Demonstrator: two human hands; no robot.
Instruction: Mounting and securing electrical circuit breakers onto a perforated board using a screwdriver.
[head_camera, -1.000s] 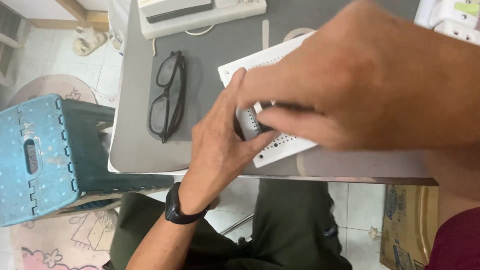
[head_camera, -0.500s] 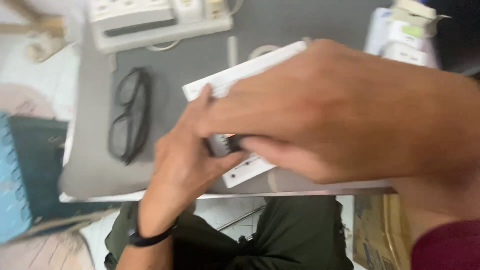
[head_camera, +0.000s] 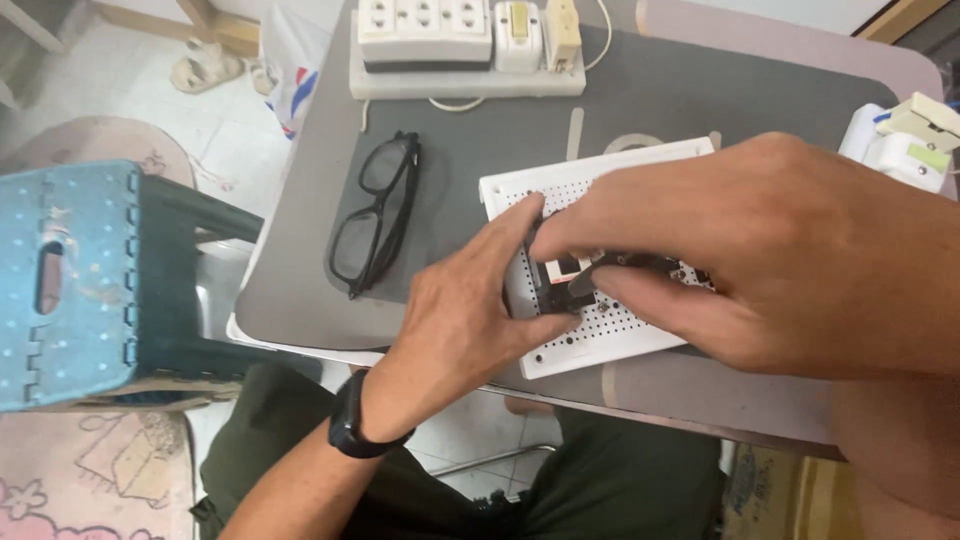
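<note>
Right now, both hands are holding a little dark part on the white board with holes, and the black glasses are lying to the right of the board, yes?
Not quite. The head view shows the black glasses lying to the left of the white board with holes, not the right. The rest holds: the left hand and right hand both hold the little dark part on it.

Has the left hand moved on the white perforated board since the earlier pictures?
No. The left hand still presses the small dark part on the white perforated board, right of the black glasses.
</note>
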